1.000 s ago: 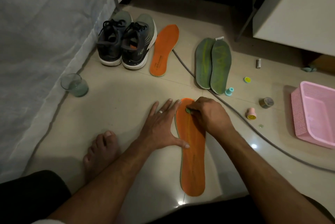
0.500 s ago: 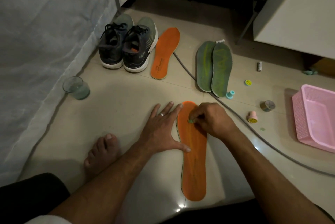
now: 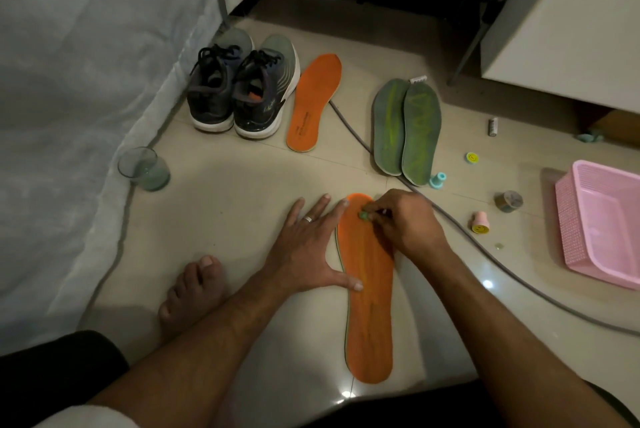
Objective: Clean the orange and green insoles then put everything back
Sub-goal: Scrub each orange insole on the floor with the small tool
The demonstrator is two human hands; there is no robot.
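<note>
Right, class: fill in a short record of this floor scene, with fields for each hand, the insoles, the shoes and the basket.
left hand: left hand flat, fingers spread, thumb pressing the near orange foam insole
right hand: right hand pinches a small green object against that insole's toe end
other insoles: second orange insole beside the dark lace-up trainers; two green insoles side by side
basket: pink plastic basket at right

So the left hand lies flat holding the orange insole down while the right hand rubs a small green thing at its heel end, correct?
Not quite: in the head view the right hand pinches the small green thing at the toe end of the orange insole, the end far from the person. The left hand does lie flat along its edge.
</note>
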